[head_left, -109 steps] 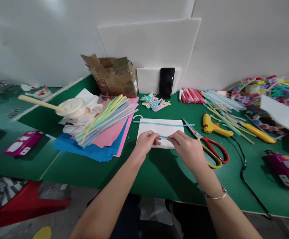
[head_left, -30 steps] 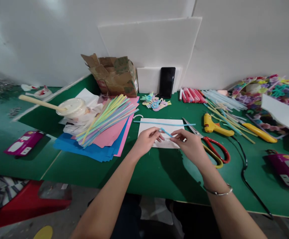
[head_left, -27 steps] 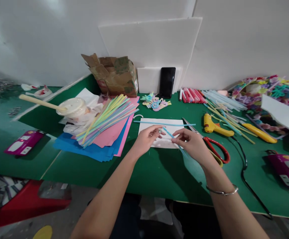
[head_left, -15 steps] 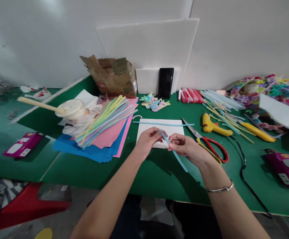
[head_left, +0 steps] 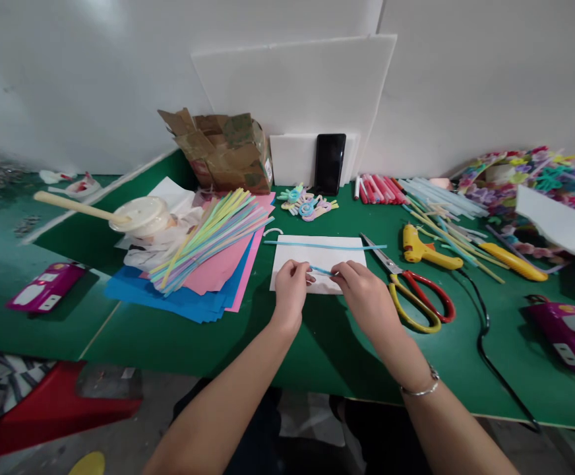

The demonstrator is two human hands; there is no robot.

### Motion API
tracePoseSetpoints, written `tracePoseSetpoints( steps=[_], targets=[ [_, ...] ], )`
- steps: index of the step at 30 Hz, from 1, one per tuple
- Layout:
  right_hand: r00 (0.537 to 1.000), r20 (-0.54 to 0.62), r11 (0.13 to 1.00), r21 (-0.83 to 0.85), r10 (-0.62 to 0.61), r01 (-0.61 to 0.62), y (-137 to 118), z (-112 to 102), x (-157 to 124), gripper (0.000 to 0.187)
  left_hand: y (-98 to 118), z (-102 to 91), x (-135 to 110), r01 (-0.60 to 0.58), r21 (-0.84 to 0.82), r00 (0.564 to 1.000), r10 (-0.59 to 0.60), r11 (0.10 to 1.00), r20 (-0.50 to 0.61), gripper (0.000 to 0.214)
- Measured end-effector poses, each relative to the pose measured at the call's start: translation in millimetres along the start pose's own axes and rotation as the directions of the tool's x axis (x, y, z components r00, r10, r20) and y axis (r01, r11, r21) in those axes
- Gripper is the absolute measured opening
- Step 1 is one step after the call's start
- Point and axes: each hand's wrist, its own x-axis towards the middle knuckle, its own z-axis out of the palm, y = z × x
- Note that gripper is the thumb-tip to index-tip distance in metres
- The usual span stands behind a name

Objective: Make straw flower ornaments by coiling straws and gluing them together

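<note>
Between my two hands is a light blue pipe cleaner (head_left: 320,270), its middle showing and its ends hidden by my fingers. My left hand (head_left: 292,285) pinches it on the left side. On the right side my right hand (head_left: 359,285) grips it between thumb and fingers. Both hands are over the front part of a white sheet (head_left: 317,258) lying on the green table. Another blue pipe cleaner (head_left: 324,246) lies straight across that sheet, sticking out past both sides. Large scissors (head_left: 413,290) with red and yellow handles lie just right of my right hand.
On the left lie a bundle of pastel pipe cleaners (head_left: 213,237), coloured sheets (head_left: 169,300) and a lidded cup (head_left: 142,216). Behind stand a cardboard box (head_left: 231,155) and a phone (head_left: 330,163). Rightward are a yellow glue gun (head_left: 428,251), its black cord (head_left: 483,349) and red markers (head_left: 379,190).
My hands have turned and spread slightly apart. The held pipe cleaner, which hung down to the right with a long free end, now runs nearly level between them.
</note>
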Motion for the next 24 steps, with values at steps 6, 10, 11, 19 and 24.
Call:
tracePoseSetpoints(
  steps=[6,10,11,19,24],
  targets=[
    [0.967,0.114,0.884,0.393,0.227,-0.254,4,-1,6,0.002,2,-0.4,2,-0.063,-0.109,0.994,0.072,0.992,0.08,0.017],
    [0.871,0.403,0.487,0.722,0.28,-0.491,15,-12,12,0.026,7,-3.5,7,0.043,-0.309,0.935,0.071,0.95,0.348,0.031],
    [0.846,0.462,0.412,0.739,0.265,-0.533,16,-15,13,0.031,7,-3.7,8,0.083,-0.344,0.918,0.062,0.935,0.391,0.032],
    [0.704,0.709,0.179,0.689,0.033,-0.702,15,-23,10,0.037,4,-6.9,8,0.146,-0.413,0.869,0.082,0.899,0.487,0.028],
    [0.673,0.735,0.096,0.678,-0.084,-0.728,15,-24,9,0.037,10,-9.9,6,0.181,-0.455,0.849,0.095,0.872,0.52,0.031]
  ],
)
